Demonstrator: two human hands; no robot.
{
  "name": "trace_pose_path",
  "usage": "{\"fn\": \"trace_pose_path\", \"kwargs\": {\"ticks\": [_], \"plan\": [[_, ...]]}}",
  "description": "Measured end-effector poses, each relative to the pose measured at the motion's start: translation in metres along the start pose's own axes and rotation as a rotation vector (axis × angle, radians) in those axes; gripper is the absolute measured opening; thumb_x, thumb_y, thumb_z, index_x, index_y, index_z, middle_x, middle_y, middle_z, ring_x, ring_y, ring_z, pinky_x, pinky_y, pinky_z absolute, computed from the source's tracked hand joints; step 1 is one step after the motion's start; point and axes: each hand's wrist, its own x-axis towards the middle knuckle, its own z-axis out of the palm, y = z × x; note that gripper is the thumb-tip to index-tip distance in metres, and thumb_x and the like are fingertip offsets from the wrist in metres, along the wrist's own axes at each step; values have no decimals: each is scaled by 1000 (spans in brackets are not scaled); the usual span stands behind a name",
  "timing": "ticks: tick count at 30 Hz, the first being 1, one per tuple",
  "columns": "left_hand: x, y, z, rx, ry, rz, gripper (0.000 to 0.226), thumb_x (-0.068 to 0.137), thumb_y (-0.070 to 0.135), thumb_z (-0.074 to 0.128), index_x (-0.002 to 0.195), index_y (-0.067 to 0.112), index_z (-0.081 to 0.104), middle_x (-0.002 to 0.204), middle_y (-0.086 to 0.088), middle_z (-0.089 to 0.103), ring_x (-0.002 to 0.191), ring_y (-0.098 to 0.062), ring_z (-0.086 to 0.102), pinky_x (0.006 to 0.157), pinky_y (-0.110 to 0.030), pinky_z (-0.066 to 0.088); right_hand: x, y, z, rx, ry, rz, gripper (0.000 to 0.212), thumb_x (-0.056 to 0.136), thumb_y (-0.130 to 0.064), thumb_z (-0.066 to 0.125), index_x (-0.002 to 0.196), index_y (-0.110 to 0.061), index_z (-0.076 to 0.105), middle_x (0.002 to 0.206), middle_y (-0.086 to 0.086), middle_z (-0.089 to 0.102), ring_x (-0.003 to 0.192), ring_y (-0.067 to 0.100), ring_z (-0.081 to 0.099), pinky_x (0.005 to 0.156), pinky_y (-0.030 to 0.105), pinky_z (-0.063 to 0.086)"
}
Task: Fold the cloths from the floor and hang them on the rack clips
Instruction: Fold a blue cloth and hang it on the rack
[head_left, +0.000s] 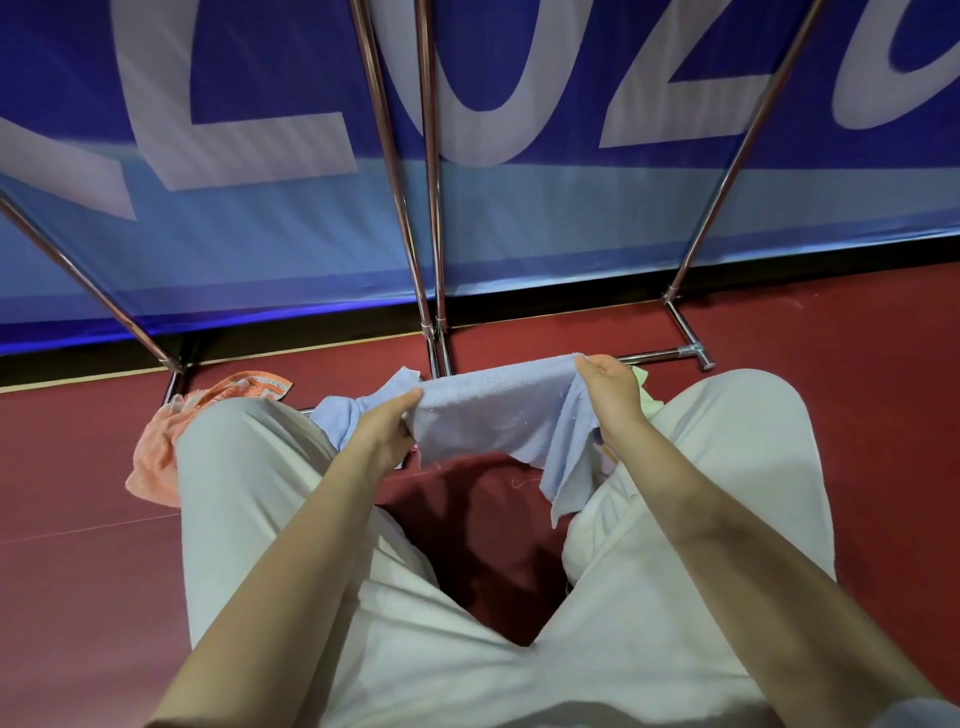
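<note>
While both hands pinch it, the left hand (382, 431) at its left end and the right hand (613, 395) at its right, the pale blue cloth (493, 410) hangs stretched above the knees, frayed corner drooping. Beyond, rack (434, 249) poles rise from a red floor (857, 364) before a blue banner (260, 234); an orange cloth (156, 457) lies left.

A pale blue cloth (498, 410) stretches across the middle, with an orange cloth (156, 452) bearing a white patterned edge to the left and a sliver of pale yellow-green cloth (643, 387) to the right. The floor (78, 545) is dark red, the trousers (249, 493) off-white. Behind shiny silver rack poles (410, 228) hangs a deep blue banner (270, 78) with large white letters and a lighter blue band.
</note>
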Motion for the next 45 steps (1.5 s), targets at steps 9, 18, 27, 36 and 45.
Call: {"fn": "trace_pose_path", "kwargs": {"ticks": [9,18,27,36,45], "plan": [[0,-4,-2,-12,117,-52,14,91,17,66,90,3,60,89,-9,62,80,-18,59,72,-28,50,-3,1,0,-29,-21,-43,16,94,-25,55,83,-13,58,70,-6,47,67,11,44,66,27,38],[-5,-7,6,41,108,87,26,95,34,58,107,13,67,100,-2,68,96,-15,62,84,-27,50,-4,9,7,106,-89,123,12,93,-14,56,84,-18,63,84,-3,59,82,16,53,65,19,44],[-18,-28,47,128,31,230,20,91,40,58,91,21,64,90,-1,66,81,-17,61,79,-34,49,-22,-5,31,400,-251,211,6,85,-7,68,90,-5,66,76,6,63,70,16,62,64,24,52],[-23,-35,64,9,43,148,32,98,33,49,99,7,68,91,-14,66,88,-24,63,79,-31,51,-28,-6,50,363,-398,132,13,86,-2,62,96,-5,70,79,8,71,80,20,65,73,23,48],[-23,-37,58,-15,30,60,30,94,36,55,105,9,63,100,-13,52,72,-19,51,58,-28,41,-33,0,44,-241,-321,-259,15,84,-14,66,76,-26,68,73,1,70,65,6,61,65,24,50]]}}
